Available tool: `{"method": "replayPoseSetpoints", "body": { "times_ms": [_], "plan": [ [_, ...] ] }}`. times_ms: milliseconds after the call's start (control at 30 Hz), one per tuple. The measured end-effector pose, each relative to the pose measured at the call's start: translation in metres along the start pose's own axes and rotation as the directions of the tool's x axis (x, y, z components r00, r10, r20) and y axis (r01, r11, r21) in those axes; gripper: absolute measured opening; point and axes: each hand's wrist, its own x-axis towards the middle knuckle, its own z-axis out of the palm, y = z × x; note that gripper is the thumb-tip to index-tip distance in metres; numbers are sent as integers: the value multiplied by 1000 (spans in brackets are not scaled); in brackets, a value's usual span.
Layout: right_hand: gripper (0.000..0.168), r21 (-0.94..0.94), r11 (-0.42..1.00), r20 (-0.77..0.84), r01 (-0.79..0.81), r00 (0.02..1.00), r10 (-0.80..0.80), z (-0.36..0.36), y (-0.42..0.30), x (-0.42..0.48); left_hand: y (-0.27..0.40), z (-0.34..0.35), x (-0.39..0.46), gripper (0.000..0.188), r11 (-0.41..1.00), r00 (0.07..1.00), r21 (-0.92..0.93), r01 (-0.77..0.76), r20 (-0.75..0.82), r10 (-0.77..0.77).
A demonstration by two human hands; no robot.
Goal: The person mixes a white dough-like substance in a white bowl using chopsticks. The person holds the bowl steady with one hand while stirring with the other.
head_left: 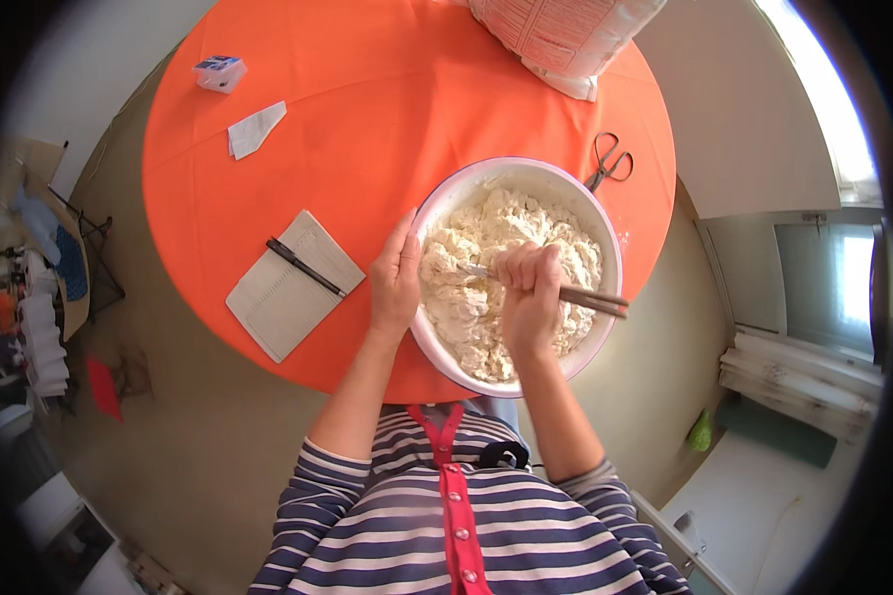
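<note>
A large white enamel basin (616, 245) with a blue-edged rim stands at the table's near right edge. Shaggy, lumpy dough (484, 316) fills much of it. My left hand (396, 286) grips the basin's left side, thumb near the rim and fingers along the outer wall. Over the dough, my right hand (530, 286) is closed in a fist around a pair of chopsticks (591, 299). Their brown thick ends stick out to the right, over the rim. The other ends reach left into the dough and are coated with it.
An orange cloth covers the round table (327, 149). Left of the basin lies an open notebook (290, 312) with a black pen (305, 268) across it. Scissors (606, 163) touch the basin's far right. Farther off are a large printed bag (558, 37), folded paper (257, 130) and a plastic box (221, 74).
</note>
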Motion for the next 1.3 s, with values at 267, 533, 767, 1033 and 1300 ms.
{"method": "replayPoseSetpoints", "body": {
  "times_ms": [267,533,767,1033,1300],
  "plan": [
    [28,-476,879,79,-36,993,83,-26,-79,-62,-2,3,-2,37,982,997,-180,62,56,-53],
    [15,-859,508,157,-66,910,383,-45,-121,-97,5,-1,-2,38,993,998,-113,45,45,-40],
    [43,-467,627,-36,-624,721,692,-38,-109,-84,-7,0,3,38,983,995,-174,55,87,-41],
    [38,-966,231,215,114,851,479,-34,-78,-79,-4,0,4,39,987,986,-158,14,168,13],
    [35,-945,312,218,97,898,382,-16,-94,-123,-2,1,1,39,915,974,-360,183,195,-118]
  ]
}}
